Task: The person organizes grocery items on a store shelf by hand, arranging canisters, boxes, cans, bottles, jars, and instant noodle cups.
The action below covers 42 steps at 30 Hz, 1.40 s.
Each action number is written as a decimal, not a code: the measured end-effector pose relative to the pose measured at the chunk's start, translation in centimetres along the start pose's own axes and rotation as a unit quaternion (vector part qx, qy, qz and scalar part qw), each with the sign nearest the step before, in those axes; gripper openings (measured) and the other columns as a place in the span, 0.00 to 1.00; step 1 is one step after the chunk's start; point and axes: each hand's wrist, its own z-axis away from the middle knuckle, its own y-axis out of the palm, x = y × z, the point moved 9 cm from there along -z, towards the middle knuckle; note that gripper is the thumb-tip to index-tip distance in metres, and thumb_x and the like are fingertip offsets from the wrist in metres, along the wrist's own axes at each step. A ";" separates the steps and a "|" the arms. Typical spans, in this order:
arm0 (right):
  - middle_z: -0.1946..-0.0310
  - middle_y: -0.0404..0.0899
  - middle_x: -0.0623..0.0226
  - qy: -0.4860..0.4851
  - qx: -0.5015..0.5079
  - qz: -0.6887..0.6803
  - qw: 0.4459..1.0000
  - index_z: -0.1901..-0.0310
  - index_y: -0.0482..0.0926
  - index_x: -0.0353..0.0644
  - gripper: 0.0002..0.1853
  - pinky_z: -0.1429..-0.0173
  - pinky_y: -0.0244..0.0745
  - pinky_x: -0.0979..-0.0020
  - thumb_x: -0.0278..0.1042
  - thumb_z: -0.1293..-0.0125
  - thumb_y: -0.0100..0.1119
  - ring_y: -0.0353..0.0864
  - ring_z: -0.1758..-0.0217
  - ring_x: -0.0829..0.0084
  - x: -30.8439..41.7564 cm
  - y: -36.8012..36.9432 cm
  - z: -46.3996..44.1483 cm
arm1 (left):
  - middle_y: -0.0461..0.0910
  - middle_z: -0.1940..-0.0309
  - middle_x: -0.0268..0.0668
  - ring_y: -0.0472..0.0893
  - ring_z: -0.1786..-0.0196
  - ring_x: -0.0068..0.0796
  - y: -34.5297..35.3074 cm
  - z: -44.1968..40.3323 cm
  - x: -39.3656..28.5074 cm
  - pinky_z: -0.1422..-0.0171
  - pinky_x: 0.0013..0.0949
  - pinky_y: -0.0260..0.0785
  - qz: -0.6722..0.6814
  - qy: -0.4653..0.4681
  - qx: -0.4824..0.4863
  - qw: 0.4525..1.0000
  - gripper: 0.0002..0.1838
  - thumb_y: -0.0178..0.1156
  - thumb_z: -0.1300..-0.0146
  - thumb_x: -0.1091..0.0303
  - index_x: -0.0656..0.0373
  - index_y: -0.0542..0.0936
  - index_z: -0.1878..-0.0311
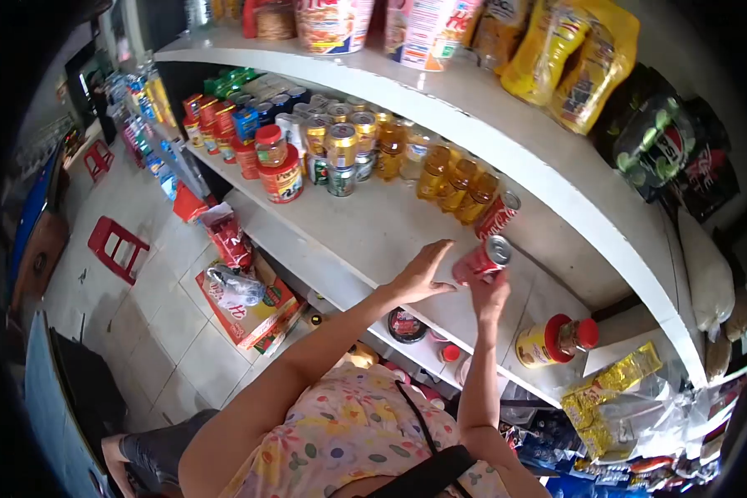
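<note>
My right hand (491, 297) is closed around a red soda can (480, 261) with a silver top, above the white middle shelf (373, 241). To its left my left hand (422, 275) is held with its fingers apart and nothing in it. Just behind the held can, another red can (500, 214) stands at the right end of a row of amber bottles (455, 189). Gold-topped cans (341, 145) are stacked farther left, beside a red-lidded jar (280, 176). At the shelf's right lies a yellow-labelled jar (539, 343) with a red lid.
An upper shelf (440, 91) curves overhead, holding noodle cups (334, 23) and yellow pouches (571, 62). A lower shelf (286, 249) runs beneath. On the tiled floor at left are a cardboard box (249, 311) and a red stool (118, 247). Someone's leg (162, 448) shows at lower left.
</note>
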 end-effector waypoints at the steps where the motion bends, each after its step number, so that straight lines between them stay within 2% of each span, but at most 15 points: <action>1: 0.65 0.82 0.63 0.015 -0.061 0.194 0.979 0.51 0.74 0.39 0.26 0.56 0.77 0.70 0.36 0.51 0.74 0.81 0.62 0.74 0.2 -2.1 -0.8 | 0.71 0.43 0.48 0.70 0.39 0.47 -1.0 0.0 0.2 0.35 0.42 0.64 -0.015 -0.010 -0.013 1.000 0.42 0.73 0.52 0.64 0.58 0.62 0.35; 2: 0.67 0.82 0.63 -0.027 -0.080 0.004 0.996 0.52 0.74 0.40 0.25 0.59 0.76 0.70 0.36 0.51 0.72 0.81 0.64 0.71 -3.2 -3.6 -2.5 | 0.71 0.43 0.47 0.70 0.39 0.46 -2.1 0.0 -0.2 0.36 0.41 0.64 -0.013 0.000 -0.024 1.000 0.40 0.72 0.51 0.63 0.57 0.63 0.36; 3: 0.65 0.82 0.62 0.012 -0.115 0.217 0.969 0.52 0.74 0.40 0.25 0.59 0.75 0.70 0.37 0.51 0.71 0.81 0.63 0.70 -1.1 -5.1 -3.0 | 0.72 0.44 0.46 0.70 0.39 0.44 -3.2 0.2 -0.5 0.36 0.40 0.65 -0.009 0.011 -0.030 0.999 0.38 0.72 0.49 0.62 0.57 0.65 0.37; 5: 0.61 0.81 0.58 -0.038 -0.185 0.232 0.954 0.51 0.73 0.40 0.30 0.55 0.75 0.65 0.41 0.56 0.73 0.82 0.58 0.63 -5.4 -8.2 -5.7 | 0.72 0.44 0.45 0.71 0.40 0.44 -5.7 1.1 0.8 0.36 0.40 0.65 -0.029 -0.030 -0.039 0.998 0.35 0.71 0.48 0.62 0.56 0.67 0.38; 8: 0.59 0.81 0.56 0.009 -0.261 0.312 0.914 0.50 0.72 0.40 0.33 0.53 0.76 0.60 0.45 0.57 0.74 0.81 0.56 0.56 -7.7 -10.6 -8.3 | 0.74 0.45 0.42 0.74 0.42 0.40 -9.8 2.8 3.2 0.40 0.39 0.68 -0.043 -0.065 -0.083 0.993 0.27 0.69 0.46 0.62 0.57 0.72 0.44; 12: 0.57 0.80 0.51 -0.005 -0.226 0.270 0.936 0.47 0.69 0.38 0.37 0.51 0.75 0.55 0.50 0.56 0.73 0.81 0.54 0.51 -9.6 -10.1 -10.7 | 0.78 0.48 0.40 0.78 0.46 0.32 -17.2 5.9 8.4 0.46 0.37 0.72 -0.047 -0.243 -0.183 0.951 0.22 0.67 0.43 0.67 0.61 0.75 0.46; 17: 0.57 0.81 0.51 0.054 -0.213 0.318 0.922 0.49 0.71 0.36 0.37 0.49 0.75 0.56 0.53 0.57 0.73 0.80 0.53 0.52 -11.4 -9.3 -12.3 | 0.78 0.49 0.38 0.77 0.46 0.28 -26.5 6.9 10.9 0.47 0.35 0.73 -0.064 -0.262 -0.268 0.925 0.22 0.66 0.42 0.68 0.62 0.74 0.45; 22: 0.57 0.81 0.52 0.020 -0.242 0.329 0.912 0.49 0.71 0.36 0.38 0.50 0.75 0.56 0.51 0.58 0.74 0.81 0.54 0.53 -11.8 -9.2 -12.9 | 0.77 0.50 0.42 0.78 0.47 0.32 -33.1 5.1 13.3 0.47 0.33 0.72 -0.126 -0.219 -0.342 0.905 0.31 0.69 0.45 0.68 0.63 0.67 0.39; 24: 0.48 0.76 0.49 0.077 -0.176 0.262 0.946 0.39 0.66 0.37 0.44 0.44 0.73 0.56 0.48 0.57 0.75 0.77 0.46 0.52 -11.6 -8.7 -12.1 | 0.77 0.50 0.43 0.78 0.48 0.33 -34.4 3.3 14.0 0.47 0.33 0.72 -0.157 -0.159 -0.358 0.907 0.33 0.70 0.47 0.68 0.64 0.66 0.40; 26: 0.45 0.74 0.47 0.034 -0.211 0.295 0.931 0.38 0.65 0.37 0.44 0.41 0.72 0.57 0.47 0.56 0.75 0.75 0.43 0.52 -10.7 -8.7 -10.8 | 0.78 0.51 0.43 0.79 0.49 0.34 -35.2 1.7 14.7 0.47 0.34 0.72 -0.179 -0.099 -0.369 0.906 0.35 0.71 0.49 0.69 0.65 0.65 0.40; 29: 0.42 0.70 0.45 -0.024 -0.266 0.297 0.917 0.37 0.63 0.35 0.43 0.38 0.70 0.59 0.44 0.52 0.73 0.72 0.40 0.51 -9.3 -9.1 -8.0 | 0.80 0.55 0.41 0.80 0.51 0.33 -34.7 -0.5 17.7 0.47 0.32 0.72 -0.043 -0.157 -0.303 0.939 0.36 0.73 0.52 0.67 0.65 0.66 0.42; 31: 0.44 0.71 0.44 -0.080 -0.285 0.251 0.922 0.37 0.64 0.33 0.36 0.40 0.69 0.59 0.39 0.44 0.69 0.73 0.43 0.51 -6.6 -8.1 -5.3 | 0.80 0.55 0.40 0.80 0.52 0.32 -35.0 -0.4 18.9 0.47 0.31 0.71 -0.057 -0.169 -0.302 0.937 0.35 0.73 0.52 0.67 0.64 0.67 0.43; 36: 0.47 0.74 0.47 -0.007 -0.290 0.274 0.917 0.40 0.67 0.33 0.32 0.44 0.72 0.60 0.36 0.43 0.68 0.76 0.48 0.57 -4.3 -7.1 -1.1 | 0.80 0.55 0.40 0.80 0.53 0.30 -34.1 -0.5 13.2 0.47 0.32 0.72 -0.095 -0.154 -0.332 0.926 0.31 0.74 0.52 0.66 0.62 0.71 0.46; 38: 0.52 0.78 0.51 0.042 -0.270 0.231 0.934 0.44 0.71 0.33 0.26 0.52 0.77 0.65 0.34 0.42 0.66 0.80 0.53 0.63 -3.3 -6.4 0.4 | 0.81 0.56 0.40 0.81 0.53 0.30 -31.7 0.3 11.9 0.48 0.32 0.73 0.030 -0.161 -0.352 0.922 0.30 0.74 0.52 0.66 0.61 0.72 0.47; 42: 0.60 0.82 0.57 0.008 -0.287 0.188 0.939 0.50 0.77 0.34 0.18 0.61 0.79 0.71 0.33 0.39 0.63 0.83 0.61 0.70 -2.4 -5.4 2.5 | 0.80 0.55 0.41 0.80 0.52 0.31 -20.1 -1.6 10.4 0.48 0.33 0.72 0.067 -0.145 -0.110 0.981 0.30 0.74 0.52 0.63 0.60 0.73 0.48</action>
